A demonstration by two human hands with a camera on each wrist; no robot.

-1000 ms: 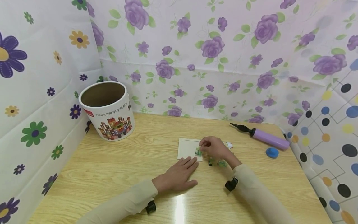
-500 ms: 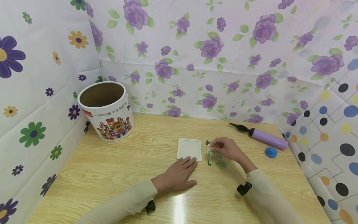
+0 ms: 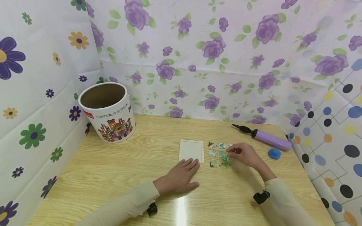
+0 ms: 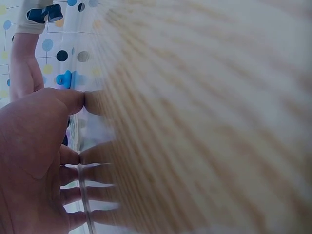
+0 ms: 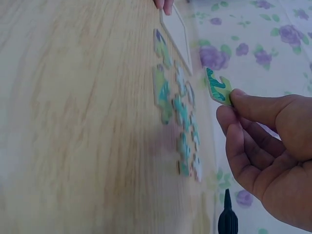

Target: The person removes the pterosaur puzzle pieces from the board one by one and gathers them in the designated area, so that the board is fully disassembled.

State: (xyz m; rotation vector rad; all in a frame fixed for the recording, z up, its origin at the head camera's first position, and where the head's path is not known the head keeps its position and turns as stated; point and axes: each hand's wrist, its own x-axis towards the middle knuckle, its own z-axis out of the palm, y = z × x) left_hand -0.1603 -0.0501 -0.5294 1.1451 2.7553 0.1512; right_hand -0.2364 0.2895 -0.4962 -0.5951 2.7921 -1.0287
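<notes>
So the person is sitting at a glossy table (image 3: 113,175) with a pale wood grain, and the whole booth is lined in shiny flower-print sheeting, purple roses at the back and dots on the right. The right hand (image 3: 246,154) is pinching one small flat puzzle piece (image 5: 218,87) between thumb and fingertips, a thin cardboard thing with green and teal print and a knobby cut edge, and it's holding it just above the table over the right edge of the loose pieces (image 3: 219,154). Those loose pieces are lying flat in a rough little grid just right of the tray; I'm counting about six of them in the head view, but they're small and a bit smeared, so don't quote me. The tray (image 3: 191,150) is a single white rectangular card with a raised rim, sitting between the two hands. The left hand (image 3: 181,175) is resting palm down on the wood, fingers straight and spread, fingertips touching the near edge of the tray, not gripping anything. The held piece is well apart from that left hand, with the tray between them. Other stuff: one round cardboard tub (image 3: 107,111), open on top, brown inside, with a colourful building print, back left by the wall; one lilac plastic hand pump (image 3: 266,138) with a black nozzle, far right; and one small blue rounded blob (image 3: 274,153) just beside it.
</notes>
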